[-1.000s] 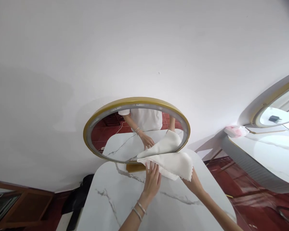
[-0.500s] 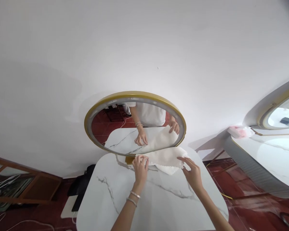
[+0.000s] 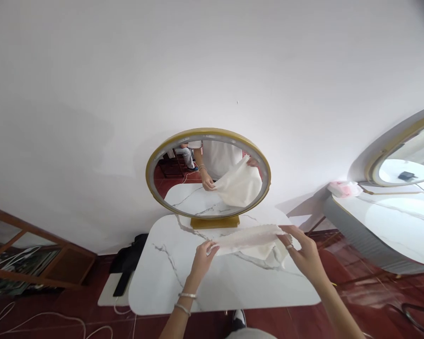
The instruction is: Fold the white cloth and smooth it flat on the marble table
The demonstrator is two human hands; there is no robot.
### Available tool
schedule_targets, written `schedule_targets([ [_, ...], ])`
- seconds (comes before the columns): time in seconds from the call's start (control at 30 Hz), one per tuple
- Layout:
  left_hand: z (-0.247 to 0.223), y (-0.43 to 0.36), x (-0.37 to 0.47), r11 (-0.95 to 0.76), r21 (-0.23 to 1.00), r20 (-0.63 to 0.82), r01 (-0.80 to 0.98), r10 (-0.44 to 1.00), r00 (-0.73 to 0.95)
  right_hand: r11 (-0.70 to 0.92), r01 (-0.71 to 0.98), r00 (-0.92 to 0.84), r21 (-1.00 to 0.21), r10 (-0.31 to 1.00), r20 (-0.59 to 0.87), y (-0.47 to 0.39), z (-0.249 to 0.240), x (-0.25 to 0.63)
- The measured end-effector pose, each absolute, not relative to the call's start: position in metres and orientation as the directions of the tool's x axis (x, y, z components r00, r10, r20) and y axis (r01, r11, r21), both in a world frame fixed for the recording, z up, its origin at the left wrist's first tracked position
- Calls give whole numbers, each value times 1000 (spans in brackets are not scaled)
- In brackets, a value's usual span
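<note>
A thin white cloth (image 3: 249,239) with ragged edges is stretched between my two hands above the marbled white table (image 3: 233,287). My left hand (image 3: 202,256) pinches its left end between thumb and fingers, with two silver bracelets on the wrist. At the opposite end, my right hand (image 3: 301,249), wearing a ring, grips the cloth's upper corner, and a loose fold hangs below. Behind the cloth stands a round mirror (image 3: 212,176) in a gold frame on a gold base (image 3: 215,222). Both hands and the cloth show in its reflection.
Another marbled table (image 3: 392,235) with a gold-framed mirror (image 3: 406,146) and a pink-white packet (image 3: 344,189) stands to the right. A wooden cabinet (image 3: 69,263) is at left. White cables (image 3: 56,316) lie on the red floor. A seated person's leg appears in the mirror.
The cloth has come away from the mirror's lower edge toward me and is now lifted and stretched. My left hand now pinches its end; my right hand has shifted right. The view has tilted.
</note>
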State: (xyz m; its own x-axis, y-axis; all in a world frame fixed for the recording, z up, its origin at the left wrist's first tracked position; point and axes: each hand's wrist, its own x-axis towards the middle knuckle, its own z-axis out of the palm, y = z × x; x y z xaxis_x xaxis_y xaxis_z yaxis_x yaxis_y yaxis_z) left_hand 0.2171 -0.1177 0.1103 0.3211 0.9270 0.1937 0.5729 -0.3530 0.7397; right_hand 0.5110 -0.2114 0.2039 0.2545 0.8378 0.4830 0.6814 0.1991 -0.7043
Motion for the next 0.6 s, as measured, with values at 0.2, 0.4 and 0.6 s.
schedule_targets([
  [0.2,150,-161,166,-321,787,138,526,924,358,63,484,267,-873,939,216,-255,220,513],
  [0.4,212,-193,134,-274,864,59,423,888,455,-81,291,408,-953,912,48,-342,230,510],
  [0.6,256,-202,142,-250,882,-51,398,790,611,-154,241,500,-958,866,-14,-405,229,516],
])
